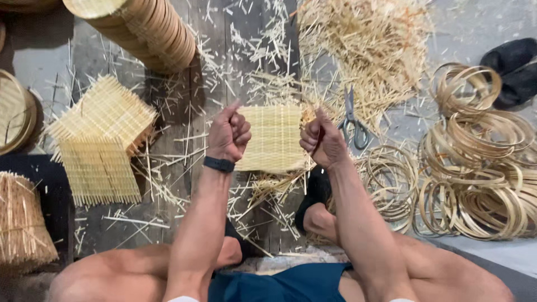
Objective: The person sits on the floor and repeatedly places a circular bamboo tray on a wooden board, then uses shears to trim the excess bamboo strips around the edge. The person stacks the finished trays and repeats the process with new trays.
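Note:
A square woven bamboo mat point(274, 137) is held up over the wooden floor between both hands. My left hand point(229, 133) is closed on its left edge, thumb raised; a black band sits on that wrist. My right hand point(321, 140) is closed on the mat's right edge. Loose strip ends stick out below the mat. Scissors point(352, 120) lie just right of my right hand on the floor.
A stack of woven mats point(100, 140) lies at left. A leaning stack of round woven trays point(145, 28) stands at the top. Heaped bamboo strips point(375, 50) lie top right, bamboo hoops point(481, 162) at right, black shoes point(512, 67) far right, a strip bundle point(19, 221) lower left.

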